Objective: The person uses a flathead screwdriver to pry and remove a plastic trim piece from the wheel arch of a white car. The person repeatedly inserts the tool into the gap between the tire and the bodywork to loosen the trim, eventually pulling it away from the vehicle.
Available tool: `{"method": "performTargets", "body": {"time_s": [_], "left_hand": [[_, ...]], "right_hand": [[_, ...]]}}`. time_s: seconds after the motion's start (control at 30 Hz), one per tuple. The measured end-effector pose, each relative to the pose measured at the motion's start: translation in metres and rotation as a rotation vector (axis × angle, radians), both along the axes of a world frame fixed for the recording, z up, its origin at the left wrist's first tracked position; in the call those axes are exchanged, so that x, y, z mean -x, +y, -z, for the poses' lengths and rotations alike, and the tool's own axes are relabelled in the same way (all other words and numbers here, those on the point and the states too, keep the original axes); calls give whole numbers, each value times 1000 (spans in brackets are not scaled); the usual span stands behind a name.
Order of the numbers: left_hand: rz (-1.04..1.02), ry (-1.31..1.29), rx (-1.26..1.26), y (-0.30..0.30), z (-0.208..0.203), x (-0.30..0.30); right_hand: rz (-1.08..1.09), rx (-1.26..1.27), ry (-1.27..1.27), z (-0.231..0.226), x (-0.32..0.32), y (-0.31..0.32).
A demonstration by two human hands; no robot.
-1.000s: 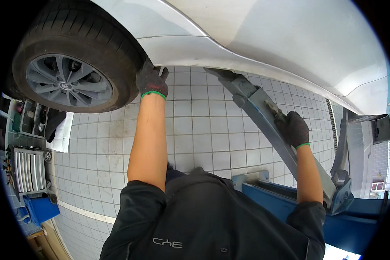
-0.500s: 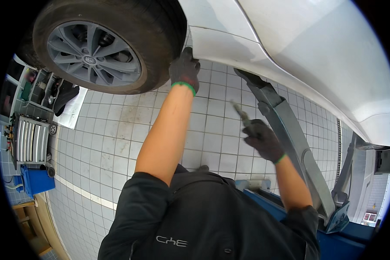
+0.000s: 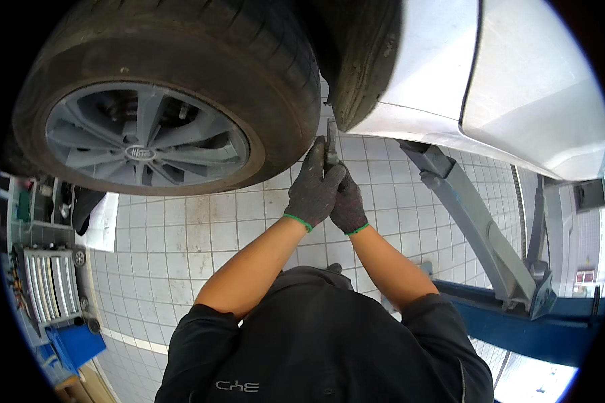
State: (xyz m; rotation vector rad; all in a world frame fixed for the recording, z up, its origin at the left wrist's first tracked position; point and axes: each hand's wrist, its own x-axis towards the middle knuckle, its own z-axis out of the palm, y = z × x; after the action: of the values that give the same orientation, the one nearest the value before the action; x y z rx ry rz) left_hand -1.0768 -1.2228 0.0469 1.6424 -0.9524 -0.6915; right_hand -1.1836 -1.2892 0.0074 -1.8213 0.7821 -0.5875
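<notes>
Both my hands wear dark grey gloves with green cuffs and meet just below the gap between a tyre and a white car body. My left hand (image 3: 314,191) is closed, its fingers pressed together along a slim, greyish metal hand tool (image 3: 331,140). Pressed against it, my right hand (image 3: 349,201) grips the same tool from the right, its fingers largely hidden. The tool's tip points up to the wheel arch lining (image 3: 366,74); its exact kind is unclear. To the left is the wheel (image 3: 138,153) with grey spokes. The white body panel (image 3: 423,74) rises to the right.
A grey lift arm (image 3: 480,225) slants under the car on the right, joining a blue beam (image 3: 517,312). At far left stand a tool cart with drawers (image 3: 49,282) and a blue bin (image 3: 77,346). The floor (image 3: 202,228) is pale tile.
My right hand has carried the tool up and left to my left hand. The left hand has left the lower panel edge and joined it. The wheel now appears larger and closer.
</notes>
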Motion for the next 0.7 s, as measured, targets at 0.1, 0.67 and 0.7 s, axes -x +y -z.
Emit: {"method": "performTargets", "body": {"time_s": [0.1, 0.67, 0.7], "left_hand": [[61, -96, -66, -14, 2, -16], [-108, -343, 200, -82, 41, -18], [-97, -330, 242, -82, 40, -18]], "right_hand": [[95, 271, 36, 16, -18, 2], [-23, 368, 214, 25, -62, -62], [-40, 376, 219, 28, -62, -65]]}}
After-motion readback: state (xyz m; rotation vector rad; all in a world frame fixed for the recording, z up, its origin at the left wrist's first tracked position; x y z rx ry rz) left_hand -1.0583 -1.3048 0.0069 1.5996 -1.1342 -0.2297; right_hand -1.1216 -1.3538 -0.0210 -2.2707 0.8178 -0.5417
